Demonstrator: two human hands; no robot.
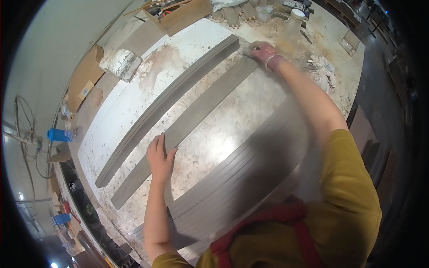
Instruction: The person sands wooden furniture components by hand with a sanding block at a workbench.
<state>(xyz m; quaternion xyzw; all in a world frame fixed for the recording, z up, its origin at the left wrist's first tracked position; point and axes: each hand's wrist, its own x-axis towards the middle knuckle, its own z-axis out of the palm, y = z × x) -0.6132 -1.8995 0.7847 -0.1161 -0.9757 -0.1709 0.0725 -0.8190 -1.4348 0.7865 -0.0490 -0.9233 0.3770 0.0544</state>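
A long grey board [210, 99] lies slantwise across the middle of the table. My bare left hand [160, 156] rests over its lower left part, fingers at the far edge and thumb at the near edge. At the board's far right end is my right hand [264, 52] in a pinkish-red glove, its fingers curled in. Something whitish shows beside those fingertips, too unclear to name. Beyond this board runs a stack of narrow grey strips [172, 107]. Closer to me, several wider grey boards [232, 172] lie side by side, partly in shadow.
A wooden box of tools [181, 18] stands at the back. Right of it are a cloudy jar with a white lid [292, 24], a plastic cup [264, 13] and a crumpled cloth [322, 71]. A whitish stained tub [120, 64] lies at the far left.
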